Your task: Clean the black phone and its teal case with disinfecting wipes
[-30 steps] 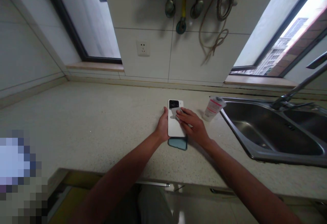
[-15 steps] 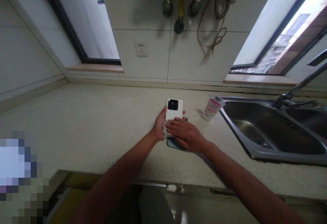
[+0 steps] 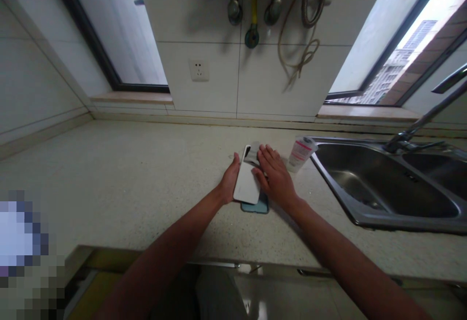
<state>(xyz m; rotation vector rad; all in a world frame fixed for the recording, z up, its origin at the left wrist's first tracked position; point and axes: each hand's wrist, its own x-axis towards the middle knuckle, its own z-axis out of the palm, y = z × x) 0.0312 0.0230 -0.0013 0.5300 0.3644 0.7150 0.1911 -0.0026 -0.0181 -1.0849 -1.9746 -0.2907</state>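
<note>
My left hand (image 3: 230,182) grips the left edge of a white phone (image 3: 247,184), back side up, tilted over the counter. My right hand (image 3: 275,176) presses a small grey wipe (image 3: 253,153) against the phone's camera end, fingers pressed together on it. A teal phone case (image 3: 255,207) lies on the counter just under the phone's near end.
A white tube with a pink label (image 3: 301,151) lies right of my right hand, beside the steel sink (image 3: 383,188) with its tap (image 3: 419,128). Speckled countertop (image 3: 127,179) stretches left. A wall socket (image 3: 199,69) and hoses (image 3: 292,13) hang behind.
My right hand moved from the phone's near half up to the camera end with the wipe. The phone tilted onto its left edge in my left hand.
</note>
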